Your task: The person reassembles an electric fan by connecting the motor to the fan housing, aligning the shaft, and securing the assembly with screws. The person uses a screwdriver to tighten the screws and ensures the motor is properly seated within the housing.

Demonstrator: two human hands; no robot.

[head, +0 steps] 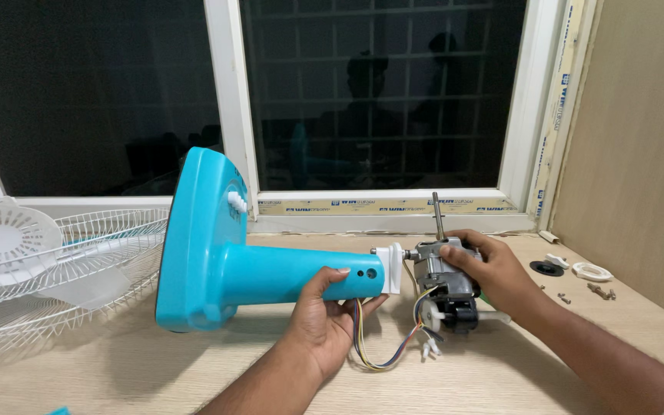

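A turquoise fan stand point(217, 261) lies on its side on the wooden table, its round base at the left and its neck pointing right. My left hand point(324, 319) grips the neck near its white end piece point(390, 267). My right hand point(489, 273) holds the bare metal fan motor point(446, 288) at the neck's end, with the motor shaft point(438, 215) pointing up. Coloured wires point(382, 353) loop from the neck down to the motor.
White wire fan grilles point(55, 269) and a translucent blade lie at the left. Small screws point(601, 291), a white ring point(592, 270) and a black cap point(547, 267) sit at the right by the brown wall. A dark window runs behind the table point(463, 384).
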